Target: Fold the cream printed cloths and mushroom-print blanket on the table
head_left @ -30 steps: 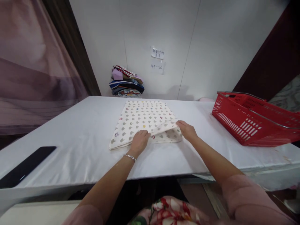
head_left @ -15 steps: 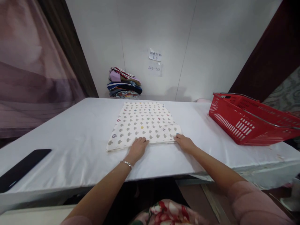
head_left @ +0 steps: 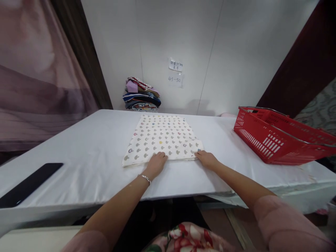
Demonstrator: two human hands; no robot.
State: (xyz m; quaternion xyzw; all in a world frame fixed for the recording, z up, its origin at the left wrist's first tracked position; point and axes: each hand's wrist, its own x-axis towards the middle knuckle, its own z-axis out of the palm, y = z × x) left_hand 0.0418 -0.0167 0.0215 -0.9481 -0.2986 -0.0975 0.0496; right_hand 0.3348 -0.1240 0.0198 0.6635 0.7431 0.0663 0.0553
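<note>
A folded cream cloth (head_left: 162, 138) with a print of small grey mushroom-like shapes and a few coloured ones lies flat on the white-covered table (head_left: 86, 154). My left hand (head_left: 157, 163) is at the middle of its near edge, fingers closed over the edge and thumb out of sight. At the cloth's near right corner, my right hand (head_left: 207, 160) pinches the edge between its fingers. The layers show along the near edge, and the right corner is slightly puffed up. A bracelet (head_left: 145, 178) circles my left wrist.
To the right stands a red plastic basket (head_left: 262, 140) with metal handles. A black phone-like slab (head_left: 31, 183) lies at the left. Behind the table's far edge is a pile of folded fabrics (head_left: 141, 96) against the wall (head_left: 196, 52), which bears paper notes (head_left: 175, 79).
The view has shifted slightly. Both hands remain at the cloth's near edge, and the cloth looks almost the same.
</note>
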